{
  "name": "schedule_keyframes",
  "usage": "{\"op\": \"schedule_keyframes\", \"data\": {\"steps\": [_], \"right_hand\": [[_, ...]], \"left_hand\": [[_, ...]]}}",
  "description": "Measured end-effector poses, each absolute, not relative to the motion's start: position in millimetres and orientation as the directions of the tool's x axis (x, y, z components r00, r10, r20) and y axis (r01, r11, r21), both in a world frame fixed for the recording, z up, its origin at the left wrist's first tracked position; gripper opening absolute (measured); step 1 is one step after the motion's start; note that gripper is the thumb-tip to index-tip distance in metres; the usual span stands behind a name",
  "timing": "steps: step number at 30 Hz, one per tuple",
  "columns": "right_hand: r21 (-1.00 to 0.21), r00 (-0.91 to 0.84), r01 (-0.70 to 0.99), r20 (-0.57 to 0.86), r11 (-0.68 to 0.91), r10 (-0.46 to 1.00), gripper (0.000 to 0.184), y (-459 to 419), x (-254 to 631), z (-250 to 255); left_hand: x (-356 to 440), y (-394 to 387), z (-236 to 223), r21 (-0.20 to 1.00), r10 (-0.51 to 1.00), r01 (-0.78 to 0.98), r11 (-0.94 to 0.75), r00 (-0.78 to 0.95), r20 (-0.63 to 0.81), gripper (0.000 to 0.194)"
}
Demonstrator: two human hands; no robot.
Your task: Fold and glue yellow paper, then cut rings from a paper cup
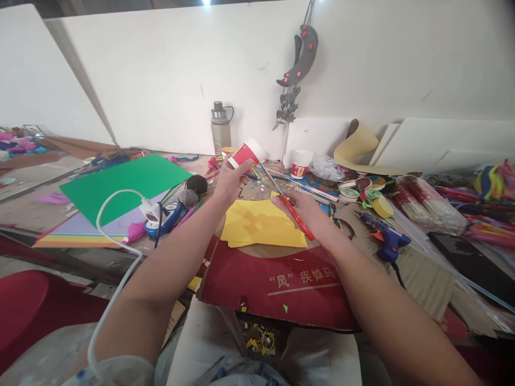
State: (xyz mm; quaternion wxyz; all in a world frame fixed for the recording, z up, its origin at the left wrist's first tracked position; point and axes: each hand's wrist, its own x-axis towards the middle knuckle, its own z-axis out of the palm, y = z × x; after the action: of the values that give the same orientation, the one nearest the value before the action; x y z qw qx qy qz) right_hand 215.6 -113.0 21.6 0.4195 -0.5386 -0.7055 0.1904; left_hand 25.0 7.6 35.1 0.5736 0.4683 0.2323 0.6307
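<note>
In my left hand is a red and white paper cup, tilted and raised above the table. My right hand grips a long tool with red handles and a thin metal shaft, which looks like scissors. Its metal end points up at the cup's lower right edge; whether it touches cannot be made out. Under both hands lie yellow paper sheets on a red printed cardboard. A stack of similar paper cups stands upright beyond my right hand.
A blue glue gun and a black phone lie at right. Green paper and a power strip with a white cable are at left. A grey bottle stands by the white wall board.
</note>
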Motion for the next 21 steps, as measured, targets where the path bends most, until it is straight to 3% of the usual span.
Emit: {"op": "schedule_keyframes", "data": {"steps": [21], "right_hand": [[-0.761,-0.083,0.553,0.356,0.341,0.931,0.059,-109.8,216.1,17.9]], "left_hand": [[20.0,14.6,30.3,0.852,0.944,-0.449,-0.27,0.049,0.325,0.063]]}}
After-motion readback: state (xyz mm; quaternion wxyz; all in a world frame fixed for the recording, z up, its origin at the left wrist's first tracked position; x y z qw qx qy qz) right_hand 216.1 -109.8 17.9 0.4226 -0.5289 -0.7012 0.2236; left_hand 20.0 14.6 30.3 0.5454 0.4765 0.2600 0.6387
